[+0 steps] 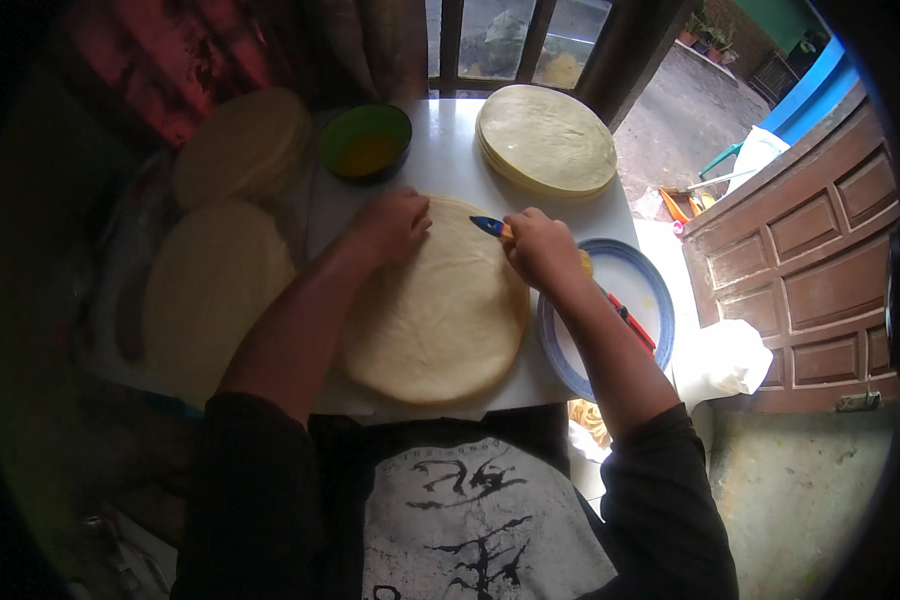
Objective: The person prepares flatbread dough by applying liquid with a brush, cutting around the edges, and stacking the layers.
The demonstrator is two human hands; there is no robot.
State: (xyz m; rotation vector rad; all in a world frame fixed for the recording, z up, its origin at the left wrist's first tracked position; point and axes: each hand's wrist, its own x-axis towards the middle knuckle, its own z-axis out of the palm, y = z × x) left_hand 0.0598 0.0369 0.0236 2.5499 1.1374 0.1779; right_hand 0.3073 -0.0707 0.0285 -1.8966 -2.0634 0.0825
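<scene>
While my left hand (395, 222) lies flat, fingers spread, on the far edge of the round dough sheet (438, 305), my right hand (540, 245) is closed around a blue-handled brush (491, 227) just beyond that sheet's rim, a blue-rimmed plate (650, 290) directly beneath my wrist.

Single view, worn on the head, left unit of a side-by-side fisheye pair. Aimed steeply downward and slightly forward over the white surface (450, 140), from close above. Upright, not mirrored: picture left equals wearer's left. Near edge of the surface low in the centre, far edge toward the top by the window bars (490, 35). Forearms entering from the lower edge; own torso filling the bottom centre. Strong barrel distortion: straight lines of the wooden door (820, 270) bent toward the rim. Dark vignette at all corners. No second view, hence no shared field.
</scene>
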